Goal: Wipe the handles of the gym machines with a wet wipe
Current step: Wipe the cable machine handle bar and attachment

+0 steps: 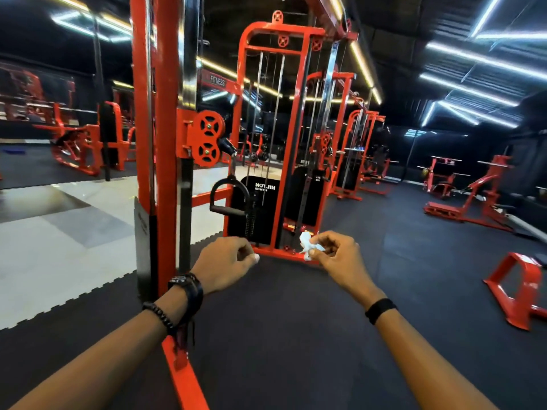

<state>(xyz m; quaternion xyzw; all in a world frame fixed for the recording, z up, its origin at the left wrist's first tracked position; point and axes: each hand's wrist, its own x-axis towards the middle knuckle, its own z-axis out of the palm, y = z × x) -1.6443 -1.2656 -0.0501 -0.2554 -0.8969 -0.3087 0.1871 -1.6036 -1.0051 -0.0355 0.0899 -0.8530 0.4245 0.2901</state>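
My right hand [334, 250] pinches a crumpled white wet wipe [307, 245] in its fingertips, held out in front of me at waist height. My left hand [225, 261] hovers beside it with fingers curled; a small white speck shows at its fingertips, too small to identify. A black D-shaped cable handle [226, 198] hangs from the red cable machine [159, 143] just above and beyond my left hand. Neither hand touches the handle.
A red weight-stack tower [284, 128] with a black shroud stands straight ahead. The red base rail [180, 368] of the near post runs along the floor under my left forearm. More red machines stand left and right, and a red step frame [515, 288] sits at right on black rubber flooring.
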